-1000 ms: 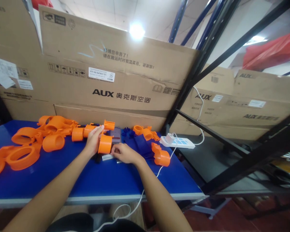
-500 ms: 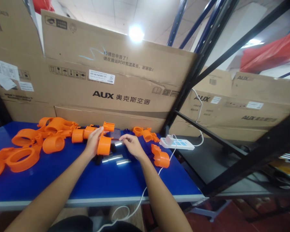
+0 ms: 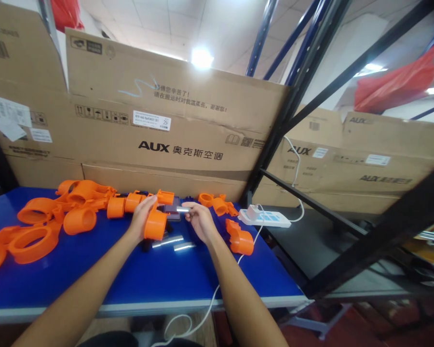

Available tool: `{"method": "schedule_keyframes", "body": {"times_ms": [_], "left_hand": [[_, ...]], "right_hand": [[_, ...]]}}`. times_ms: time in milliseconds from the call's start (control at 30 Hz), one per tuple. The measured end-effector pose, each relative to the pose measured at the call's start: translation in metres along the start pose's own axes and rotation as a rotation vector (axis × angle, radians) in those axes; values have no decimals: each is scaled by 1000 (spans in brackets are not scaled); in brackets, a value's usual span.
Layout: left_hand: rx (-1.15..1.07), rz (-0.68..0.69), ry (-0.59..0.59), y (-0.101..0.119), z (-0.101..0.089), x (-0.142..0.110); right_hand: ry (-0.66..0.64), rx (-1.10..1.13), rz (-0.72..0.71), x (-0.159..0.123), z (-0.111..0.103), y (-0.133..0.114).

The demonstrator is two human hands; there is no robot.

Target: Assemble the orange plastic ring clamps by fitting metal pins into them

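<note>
A short silvery metal bar (image 3: pixel 183 209) is pinched between the thumb and fingers of the right hand (image 3: pixel 199 220), beside an orange plastic ring-shaped part (image 3: pixel 155 225) gripped by the left hand's (image 3: pixel 142 218) curled fingers, above a blue tabletop (image 3: pixel 130 279).

1 metal piece (image 3: pixel 183 209) now higher

Cardboard cartons (image 3: pixel 181 130) stood behind the blue bench (image 3: pixel 159 284).
A bright ceiling light (image 3: pixel 202 58) shone above; dark shelving posts (image 3: pixel 289 113) slanted over a reddish floor (image 3: pixel 343 332).
</note>
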State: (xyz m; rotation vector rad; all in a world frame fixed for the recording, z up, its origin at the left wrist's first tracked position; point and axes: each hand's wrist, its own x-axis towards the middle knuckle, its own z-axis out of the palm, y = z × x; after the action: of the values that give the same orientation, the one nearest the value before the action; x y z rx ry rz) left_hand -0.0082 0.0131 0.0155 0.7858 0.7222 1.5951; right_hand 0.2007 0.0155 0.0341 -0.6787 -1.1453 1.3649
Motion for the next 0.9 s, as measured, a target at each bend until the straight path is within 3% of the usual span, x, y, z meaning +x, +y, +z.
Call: {"method": "schedule_keyframes", "body": {"times_ms": [167, 333, 400, 467, 600, 900], "left_hand": [[14, -4, -5, -1, 2, -2], [6, 11, -16, 1, 2, -3], [2, 5, -21, 2, 1, -3], [6, -5, -21, 1, 0, -2], [8, -22, -10, -2, -2, 1], [22, -14, -8, -2, -1, -1]], "right_hand": [[-12, -139, -23, -1, 2, 8], [64, -550, -176, 0, -6, 7], [-33, -817, -247, -2, -11, 1], [-225, -1104, -275, -6, -14, -5], [-520, -1444, -213, -16, -16, -9], [-586, -1517, -204, -17, -15, -3]]}}
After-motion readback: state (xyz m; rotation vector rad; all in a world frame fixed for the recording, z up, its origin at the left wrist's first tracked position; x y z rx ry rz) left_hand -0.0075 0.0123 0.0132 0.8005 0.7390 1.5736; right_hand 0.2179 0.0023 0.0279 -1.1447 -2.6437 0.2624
